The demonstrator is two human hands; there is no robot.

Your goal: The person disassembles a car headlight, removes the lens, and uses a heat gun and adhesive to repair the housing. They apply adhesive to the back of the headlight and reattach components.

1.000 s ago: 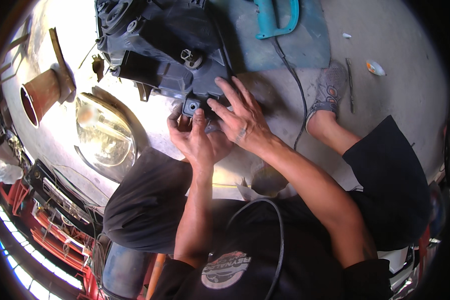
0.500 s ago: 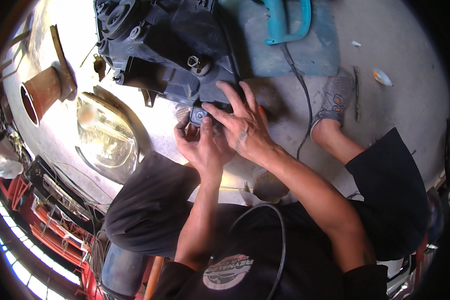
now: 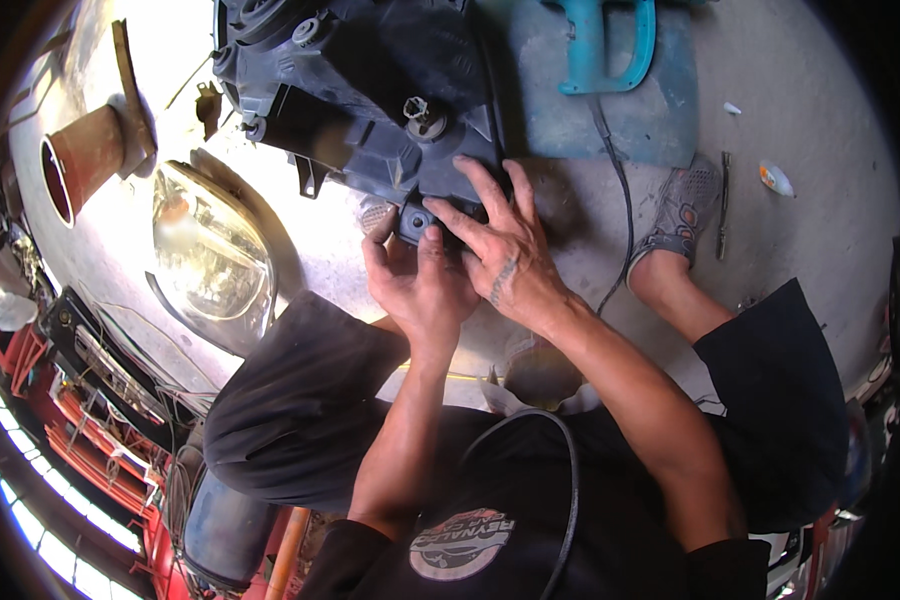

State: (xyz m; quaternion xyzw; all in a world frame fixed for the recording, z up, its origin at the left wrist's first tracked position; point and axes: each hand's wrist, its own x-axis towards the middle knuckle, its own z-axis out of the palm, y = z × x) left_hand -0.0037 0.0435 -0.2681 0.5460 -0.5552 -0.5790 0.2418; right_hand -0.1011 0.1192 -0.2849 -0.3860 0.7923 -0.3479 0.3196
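A black plastic headlight housing (image 3: 360, 90) lies back side up in front of me, with a round socket (image 3: 425, 122) on it. At its near corner is a small mounting tab (image 3: 417, 222) with a round hole or fastener, too small to tell which. My left hand (image 3: 425, 290) pinches this tab, its thumb on top near the round spot and its fingers partly beneath. My right hand (image 3: 515, 260) rests on the housing's near right edge, fingers spread, the index fingertip beside the tab. Its thumb is hidden.
A clear headlight lens (image 3: 215, 255) lies at left, near a reddish-brown cylindrical container (image 3: 80, 180). A teal-handled power tool (image 3: 595, 60) with a black cord (image 3: 620, 185) sits far right. Beyond my shoe (image 3: 682, 205) are a thin dark rod (image 3: 723, 205) and a small white-orange tube (image 3: 775, 178).
The view has shifted slightly, so the housing and hands appear farther right. Both hands stay at the same corner, with only slight finger movement.
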